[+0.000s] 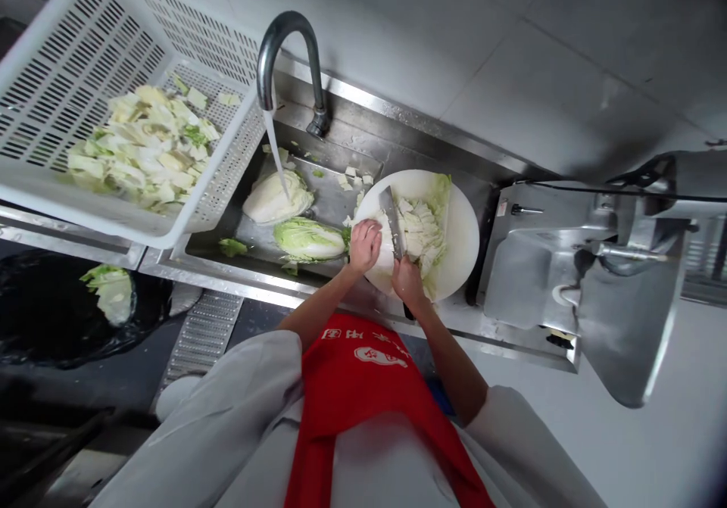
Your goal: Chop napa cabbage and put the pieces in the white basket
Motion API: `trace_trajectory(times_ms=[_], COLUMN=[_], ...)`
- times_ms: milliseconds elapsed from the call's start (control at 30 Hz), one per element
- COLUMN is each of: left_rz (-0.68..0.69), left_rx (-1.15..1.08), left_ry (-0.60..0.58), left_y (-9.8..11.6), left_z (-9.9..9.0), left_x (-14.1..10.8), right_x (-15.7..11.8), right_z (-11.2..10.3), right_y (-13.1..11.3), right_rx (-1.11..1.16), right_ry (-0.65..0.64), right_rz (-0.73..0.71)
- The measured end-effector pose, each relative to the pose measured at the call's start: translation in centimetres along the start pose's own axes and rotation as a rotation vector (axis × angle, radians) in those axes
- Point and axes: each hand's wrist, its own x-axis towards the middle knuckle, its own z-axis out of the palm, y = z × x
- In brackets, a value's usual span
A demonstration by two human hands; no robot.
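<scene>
My right hand (407, 279) is wrapped round the handle of a cleaver (391, 216), whose blade stands on a round white cutting board (466, 244). With curled fingers, my left hand (365, 244) presses a piece of napa cabbage (385, 249) against the board, just left of the blade. Chopped cabbage (421, 229) lies heaped on the blade's right side, beside longer green leaf pieces. In the sink (258, 254), left of the board, are two larger cabbage pieces, a pale one (273, 197) and a greener one (310, 239).
Water runs from a curved faucet (289, 20) onto the pale cabbage. A white slotted basket (187, 228) at upper left holds cut cabbage. Below it, a black bag (51, 303) has a leaf in it. A metal machine (528, 273) stands right of the board.
</scene>
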Motion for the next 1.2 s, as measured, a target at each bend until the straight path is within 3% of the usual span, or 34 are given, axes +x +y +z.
trace_trajectory(times_ms=[133,200,333,533,833,1067,1200], left_rz=[-0.021,-0.063,-0.169,-0.183,-0.135,-0.211,-0.161], left_rx=[-0.08,-0.132,-0.203,-0.209,-0.129,-0.094,-0.074], left_ry=[0.115,0.227,0.392,0.364,0.303,0.212,0.153], left_y=[-0.1,-0.3,-0.7,-0.6,-1.3,-1.4,-1.0], left_z=[0.6,0.5,0.5,1.9,2.2,2.1,1.1], left_x=[0.2,-0.1,-1.4,-2.2,-2.1,-2.6,-3.0], right_x=[-1.1,-2.7,-6.1,-6.7,-3.4,0.0,-0.8], right_z=[-3.3,-4.7,-4.7,-1.1,0.9,1.3,-0.2], right_y=[0.5,0.3,-1.4,-3.3,-3.4,0.5,3.9], right_rx=[-0.004,-0.029,-0.059,-0.074,-0.043,0.092,0.302], right_ry=[-0.01,0.016,0.046,-0.017,-0.048,0.025,0.148], right_rz=[-0.049,-0.014,0.024,0.025,0.022,-0.087,-0.127])
